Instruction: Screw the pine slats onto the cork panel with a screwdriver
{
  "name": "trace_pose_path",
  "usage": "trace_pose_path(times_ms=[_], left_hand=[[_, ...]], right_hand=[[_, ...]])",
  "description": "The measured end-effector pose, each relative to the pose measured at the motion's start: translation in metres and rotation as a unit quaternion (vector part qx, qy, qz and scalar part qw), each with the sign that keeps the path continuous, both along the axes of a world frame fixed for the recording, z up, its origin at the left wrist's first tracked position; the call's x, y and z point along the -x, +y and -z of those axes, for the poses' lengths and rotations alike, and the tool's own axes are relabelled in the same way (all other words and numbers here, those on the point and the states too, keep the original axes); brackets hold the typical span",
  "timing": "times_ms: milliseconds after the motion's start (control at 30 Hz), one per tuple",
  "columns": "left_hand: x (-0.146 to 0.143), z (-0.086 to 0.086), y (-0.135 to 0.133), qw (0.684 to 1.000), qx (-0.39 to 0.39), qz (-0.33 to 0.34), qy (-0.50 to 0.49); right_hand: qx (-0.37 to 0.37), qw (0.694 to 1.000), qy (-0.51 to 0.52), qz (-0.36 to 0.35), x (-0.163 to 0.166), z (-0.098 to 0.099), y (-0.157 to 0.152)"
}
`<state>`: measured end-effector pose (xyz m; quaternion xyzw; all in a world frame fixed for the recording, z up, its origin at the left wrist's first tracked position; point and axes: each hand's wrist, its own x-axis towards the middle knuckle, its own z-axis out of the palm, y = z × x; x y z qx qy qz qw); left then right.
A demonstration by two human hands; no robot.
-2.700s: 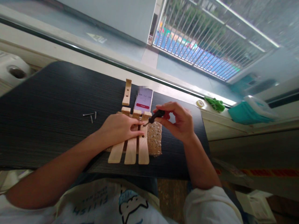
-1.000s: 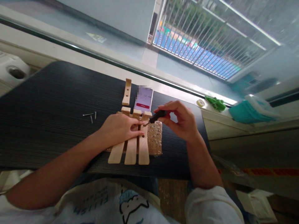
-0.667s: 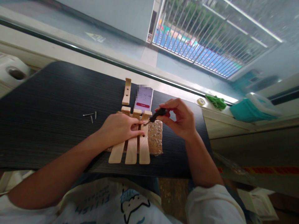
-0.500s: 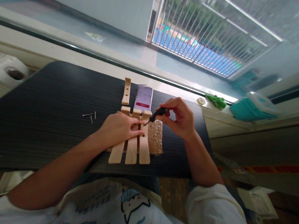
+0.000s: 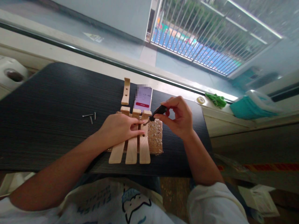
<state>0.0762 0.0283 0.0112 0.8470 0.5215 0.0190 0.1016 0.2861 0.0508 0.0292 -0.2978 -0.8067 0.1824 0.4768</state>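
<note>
Closed around the black handle of a screwdriver (image 5: 159, 112), my right hand (image 5: 179, 116) holds it at a slant. Its tip meets the upper hole area of the right-hand wooden hook piece (image 5: 144, 147); the screw head is too small to make out. My left hand (image 5: 118, 127) lies flat across the wooden pieces, thumb and fingers stretched out onto the right one. Partly under this hand are the middle wooden piece (image 5: 131, 152) and the left wooden piece (image 5: 116, 153). All three rest side by side over a plastic-wrapped brown block (image 5: 156, 135).
A fourth wooden piece (image 5: 125, 93) with two holes lies beyond, beside a lit phone (image 5: 144, 98). Several loose screws (image 5: 91, 116) lie left on the black table (image 5: 53, 118). On the sill are a tape roll (image 5: 201, 100), green cloth (image 5: 216, 100) and teal container (image 5: 249, 107).
My right hand and the screwdriver handle have shifted very slightly left, with the tip at the same spot. My left hand and the wooden pieces have stayed in place.
</note>
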Motion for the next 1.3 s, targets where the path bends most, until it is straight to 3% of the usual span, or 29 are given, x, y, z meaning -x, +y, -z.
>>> trace_pose_path(times_ms=[133, 333, 700, 867, 1300], left_hand=[[0.0, 0.0, 0.0, 1.0, 0.002, -0.003, 0.0], [0.0, 0.0, 0.001, 1.0, 0.001, 0.0, -0.001], [0.0, -0.002, 0.0, 1.0, 0.021, -0.004, 0.005], [0.0, -0.002, 0.0, 1.0, 0.019, -0.004, 0.013], [-0.001, -0.001, 0.001, 1.0, 0.015, -0.005, 0.01]], right_hand=[[-0.032, 0.999, -0.002, 0.024, 0.005, 0.001, -0.003], [-0.084, 0.996, -0.006, -0.01, 0.005, -0.002, -0.003], [-0.011, 0.992, -0.052, -0.11, -0.006, -0.012, -0.004], [0.041, 0.992, -0.044, -0.109, -0.006, -0.009, -0.006], [0.0, 0.994, -0.056, -0.095, -0.005, -0.015, -0.003]])
